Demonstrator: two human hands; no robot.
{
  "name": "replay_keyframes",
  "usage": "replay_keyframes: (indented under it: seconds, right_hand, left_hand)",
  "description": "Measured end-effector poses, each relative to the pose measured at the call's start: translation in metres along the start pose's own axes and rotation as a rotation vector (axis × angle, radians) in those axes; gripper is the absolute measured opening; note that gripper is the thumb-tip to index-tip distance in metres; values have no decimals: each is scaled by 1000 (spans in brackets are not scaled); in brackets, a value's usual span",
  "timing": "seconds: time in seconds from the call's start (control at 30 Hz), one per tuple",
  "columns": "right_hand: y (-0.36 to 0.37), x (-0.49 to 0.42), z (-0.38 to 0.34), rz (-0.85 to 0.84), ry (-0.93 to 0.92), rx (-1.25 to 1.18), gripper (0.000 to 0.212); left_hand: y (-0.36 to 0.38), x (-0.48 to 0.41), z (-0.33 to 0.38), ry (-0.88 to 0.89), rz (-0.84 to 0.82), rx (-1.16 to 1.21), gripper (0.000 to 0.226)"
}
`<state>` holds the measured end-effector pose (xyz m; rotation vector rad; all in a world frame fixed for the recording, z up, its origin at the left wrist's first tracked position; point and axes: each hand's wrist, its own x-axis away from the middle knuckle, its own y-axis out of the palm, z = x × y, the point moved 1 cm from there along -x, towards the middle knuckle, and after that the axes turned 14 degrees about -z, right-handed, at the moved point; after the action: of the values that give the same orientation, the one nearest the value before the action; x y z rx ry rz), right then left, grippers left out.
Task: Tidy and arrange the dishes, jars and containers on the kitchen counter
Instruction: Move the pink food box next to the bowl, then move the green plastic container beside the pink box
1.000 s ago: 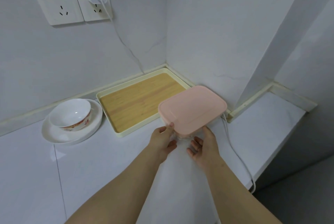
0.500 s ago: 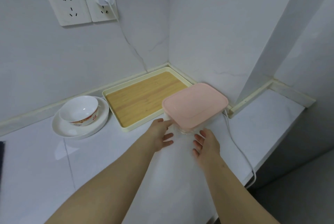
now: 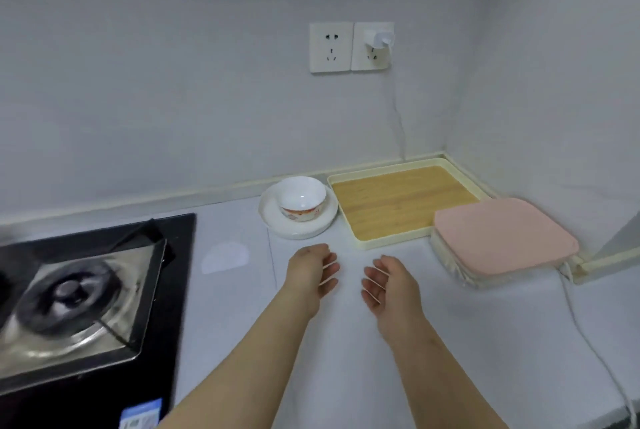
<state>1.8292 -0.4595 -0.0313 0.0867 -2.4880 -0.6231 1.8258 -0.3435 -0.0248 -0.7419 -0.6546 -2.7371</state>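
Left hand (image 3: 311, 271): hovers over the bare counter just in front of the plate. Its fingers are loosely curved and apart, gripping nothing, and the palm is turned toward the other hand.
Right hand (image 3: 389, 285): level with the left one, a gap between them. Its fingers are relaxed and spread, the palm faces inward, and it holds nothing, well short of the container.
Stove (image 3: 79, 297): far left, a black glass top with a steel burner surround, blurred. A blue sticker (image 3: 142, 413) sits at its front edge.
Counter (image 3: 346, 359): white, running from the stove to the right-hand corner. A pale half-round patch (image 3: 225, 257) shows near the stove.
Plate (image 3: 277, 226): white and round, close to the back wall, just left of the tray.
Bowl (image 3: 302, 198): white with a red pattern on its side, upright on the plate.
Tray (image 3: 391, 243): cream rim and wood-coloured floor, pushed into the back corner.
Container (image 3: 450, 262): a clear box on the counter with a pink lid (image 3: 502, 234) closed on it. It stands by the tray's front right corner, near the right wall; whether it touches the tray cannot be told.
Sockets (image 3: 331, 47): two white plates on the back wall, with a white plug (image 3: 377, 39) in the right one.
Cable (image 3: 581, 331): white, trailing from beside the container along the counter to its front edge.
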Motion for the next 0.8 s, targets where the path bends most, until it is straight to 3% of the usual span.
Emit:
replay_keyframes:
  seconds: [0.4,0.63,0.8]
  right_hand:
    - [141,52,117,-516,331,360,11]
    - [213,148,221,-866,525,613,14]
    - [259,216,284,-1034,567,752,14]
  left_hand:
    - [-173,142,3,295,439,217,7]
    - [-266,273,-36,427,805,419,6]
    - [-331,348,-54,537,969,517,7]
